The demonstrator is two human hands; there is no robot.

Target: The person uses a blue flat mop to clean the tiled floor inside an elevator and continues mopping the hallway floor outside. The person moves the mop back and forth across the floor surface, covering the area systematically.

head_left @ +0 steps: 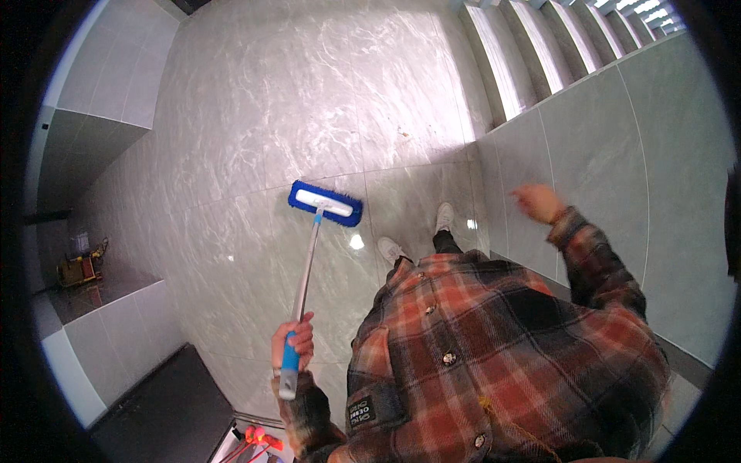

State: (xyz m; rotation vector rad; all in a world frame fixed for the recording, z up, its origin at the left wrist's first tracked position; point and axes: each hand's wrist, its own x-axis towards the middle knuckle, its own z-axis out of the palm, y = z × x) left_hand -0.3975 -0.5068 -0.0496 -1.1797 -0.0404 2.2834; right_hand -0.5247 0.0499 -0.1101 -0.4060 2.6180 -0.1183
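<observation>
My left hand (292,345) grips the blue handle end of a flat mop, whose metal pole (307,272) runs up to a head with a white plate and a blue fringed pad (325,203). The pad lies on the grey marbled tile floor (260,127), ahead and to the left of my white shoes. Out to the right, my right hand (538,202) is raised near the tiled wall, blurred, with nothing visible in it; its finger position is unclear.
Stairs (509,63) rise at the upper right, beside a grey tiled wall (596,150). A black mat (168,405) lies at the lower left, near red-topped items (257,437). A yellow and red object (81,270) stands at the far left. Small debris (403,134) lies on the floor.
</observation>
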